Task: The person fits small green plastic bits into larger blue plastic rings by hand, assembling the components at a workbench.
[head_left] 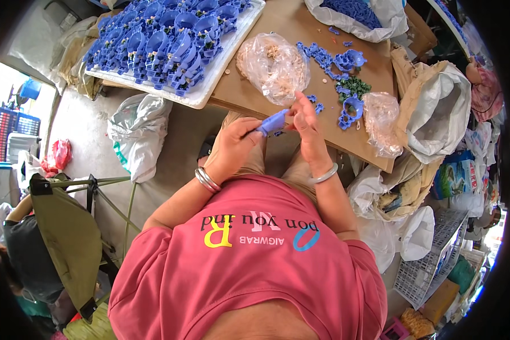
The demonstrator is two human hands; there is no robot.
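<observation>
My left hand (232,146) is closed around one end of a blue plastic piece (273,122), held over my lap just off the table's near edge. At its other end is my right hand (309,131), with fingers stretched out and the tips against or very close to the piece. Whether a small part sits between those tips is hidden. Beyond my hands, a clear plastic bag (273,68) of small pale parts lies on the brown tabletop (277,20). Loose blue plastic parts (349,60) and a small pile of dark green parts (354,88) lie to its right.
A white tray (201,101) packed with blue assembled pieces stands at the far left. Another bag of pale parts (381,122) lies at the table's right edge, beside an open sack (436,113). A white sack of blue parts (374,31) stands at the back. A folding chair (68,238) is at left.
</observation>
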